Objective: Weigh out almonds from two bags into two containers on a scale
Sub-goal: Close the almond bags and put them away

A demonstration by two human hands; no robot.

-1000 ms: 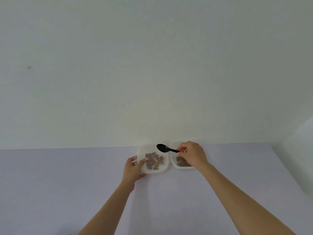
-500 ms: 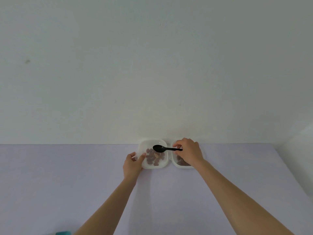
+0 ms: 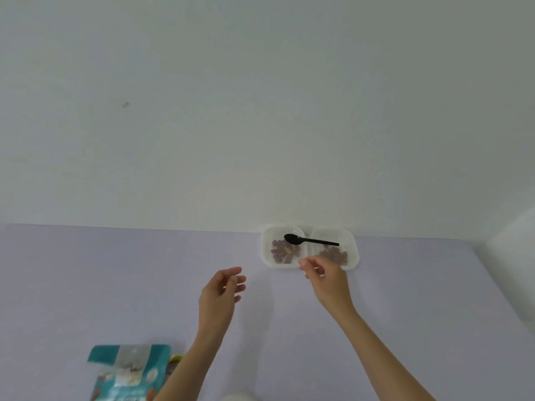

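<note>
The lilac table (image 3: 86, 285) bears the left container (image 3: 265, 251), right container (image 3: 355, 251) and teal bag (image 3: 130, 369).

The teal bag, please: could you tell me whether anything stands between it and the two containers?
Only the person's own left hand and forearm cross the table between the teal bag and the containers. A black spoon lies across both containers, which might hinder pouring.

- got left white square plastic container (image 3: 265, 253) touching right white square plastic container (image 3: 353, 250), far back on lilac table (image 3: 86, 285)
- got black plastic spoon (image 3: 307, 241) lying across both rims
- got teal foil bag (image 3: 130, 369) front-left, well apart
</note>
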